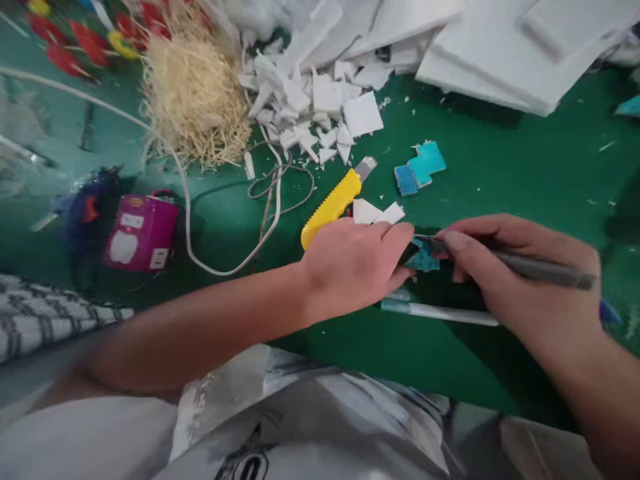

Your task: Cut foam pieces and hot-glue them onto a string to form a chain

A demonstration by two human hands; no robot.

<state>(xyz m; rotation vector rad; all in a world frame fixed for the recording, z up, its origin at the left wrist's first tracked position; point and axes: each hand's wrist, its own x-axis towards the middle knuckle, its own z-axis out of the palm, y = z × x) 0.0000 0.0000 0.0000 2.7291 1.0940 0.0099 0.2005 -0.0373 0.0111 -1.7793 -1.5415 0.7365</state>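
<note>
My left hand [357, 263] is closed, its thumb and finger pinched at the edge of a small teal foam-like piece [425, 259]. Between the thumb and fingers of my right hand [530, 267] is a slim dark grey pen-like tool [537, 267], whose tip meets the teal piece; its exact kind is unclear. Just beyond my left hand lies a yellow utility knife [333, 205] with its blade end pointing away. White scraps [375, 212] touch the area by my left knuckles. A white pen-like stick [450, 313] rests below my hands.
Teal and blue joined squares [421, 168] lie ahead on the green table [500, 173]. Farther back are white foam scraps [325, 100], foam sheets [500, 60] and a heap of thin wooden sticks [195, 93]. A white cable [187, 213] loops past a magenta box [143, 233].
</note>
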